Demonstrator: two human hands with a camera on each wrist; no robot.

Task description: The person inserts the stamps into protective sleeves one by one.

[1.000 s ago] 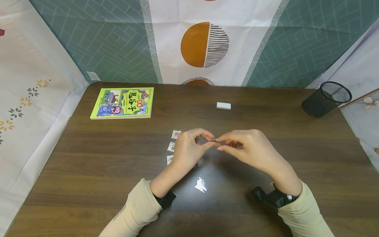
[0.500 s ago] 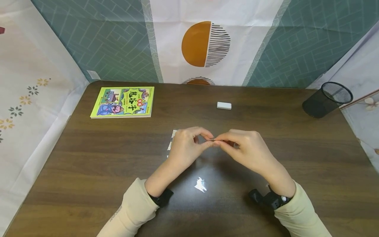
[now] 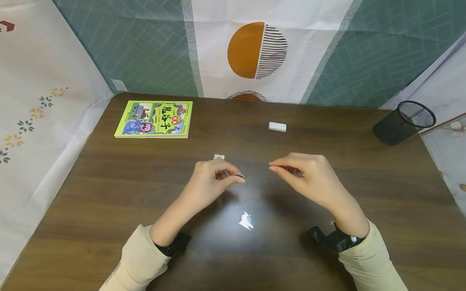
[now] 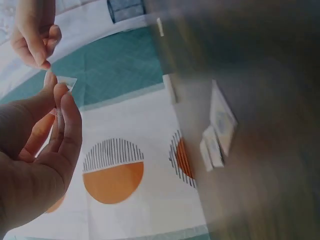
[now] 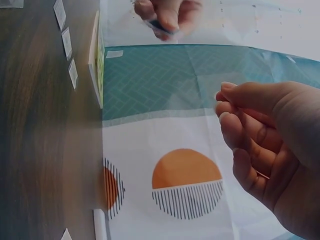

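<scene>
My left hand (image 3: pixel 212 178) pinches a small flat square card (image 3: pixel 238 175) between thumb and fingers; its face looks dark from the right wrist side. In the left wrist view a clear plastic corner (image 4: pixel 68 83) shows at these fingertips. To the right, my right hand (image 3: pixel 306 171) holds thumb and fingertips pressed together over the table. A faint clear plastic film (image 5: pixel 207 82) shows at its fingertips in the right wrist view. Several similar small cards with a printed emblem lie in a column; one card (image 3: pixel 219 157) shows beyond my left hand, the others are hidden in the head view.
A shiny clear patch (image 3: pixel 246 220), like plastic film, lies on the brown table (image 3: pixel 91 210) between my forearms. A white eraser-like block (image 3: pixel 277 127) lies farther back. A green picture book (image 3: pixel 154 119) is at back left, a black mesh pen holder (image 3: pixel 404 122) at back right.
My hands, whose fingertips met at the card, have come apart. The left hand has moved left with the card; the right hand has stayed nearly in place.
</scene>
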